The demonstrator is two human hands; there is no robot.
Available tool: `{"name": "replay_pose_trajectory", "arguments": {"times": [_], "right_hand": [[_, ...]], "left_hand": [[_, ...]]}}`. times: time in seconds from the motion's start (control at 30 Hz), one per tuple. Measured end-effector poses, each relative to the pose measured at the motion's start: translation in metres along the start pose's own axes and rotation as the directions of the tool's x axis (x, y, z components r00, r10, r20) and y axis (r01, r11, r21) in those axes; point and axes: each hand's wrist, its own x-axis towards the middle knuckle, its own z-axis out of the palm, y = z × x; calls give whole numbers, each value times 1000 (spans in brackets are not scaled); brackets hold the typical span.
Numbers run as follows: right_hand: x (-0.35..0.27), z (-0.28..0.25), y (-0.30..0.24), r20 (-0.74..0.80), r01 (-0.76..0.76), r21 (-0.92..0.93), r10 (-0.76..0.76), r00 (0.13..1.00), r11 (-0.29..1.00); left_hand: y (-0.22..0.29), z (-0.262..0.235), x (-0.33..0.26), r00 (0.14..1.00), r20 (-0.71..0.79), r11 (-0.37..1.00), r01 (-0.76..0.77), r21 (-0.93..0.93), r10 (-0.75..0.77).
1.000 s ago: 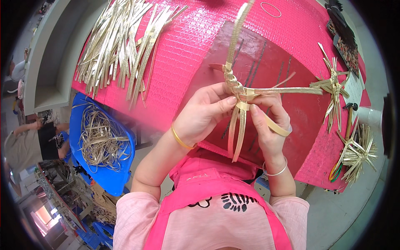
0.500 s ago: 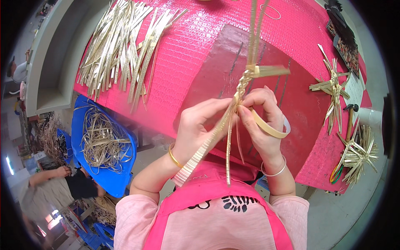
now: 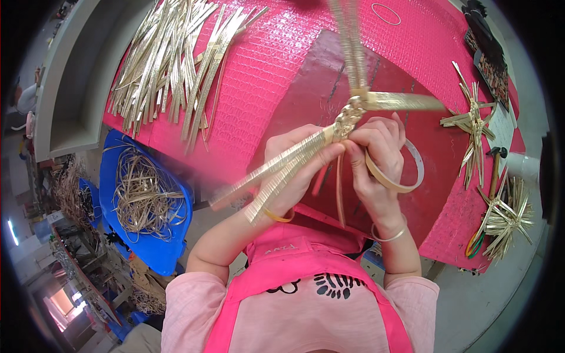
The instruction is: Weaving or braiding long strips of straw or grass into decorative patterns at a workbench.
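A braided band of shiny gold strips [image 3: 348,115] is held up above the dark red mat [image 3: 424,135]. My left hand [image 3: 299,179] is closed on the band's near end, its thumb against the braid. Long loose strips fan over that hand toward the lower left, and others stretch away from the far end. My right hand [image 3: 379,156] pinches the near end beside the left thumb, fingertips almost touching. A thin tan ring, like a tape roll [image 3: 416,183], hangs at its fingers. What lies between the fingertips is hidden.
Bundles of gold strips [image 3: 170,70] lie at the far left of the pink table cover [image 3: 259,88]. A blue bin [image 3: 168,253] of tangled strips stands left. Woven gold pieces [image 3: 474,120], a hammer [image 3: 495,162] and a white cylinder [image 3: 524,166] are at right.
The braid has turned, so its loose strips now swing farther left and right. The tape roll has shifted right with my right hand. The person at lower left has mostly left view.
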Motion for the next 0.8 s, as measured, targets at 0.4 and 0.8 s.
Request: {"name": "replay_pose_trajectory", "arguments": {"times": [0.4, 0.8], "right_hand": [[-11, -34, 28, -152, -500, 528, 656, 739, 686], [-53, -224, 160, -176, -680, -151, 658, 732, 717]], "left_hand": [[-35, 74, 10, 978, 205, 939, 103, -328, -36], [-25, -122, 112, 683, -318, 335, 113, 936, 658]]}}
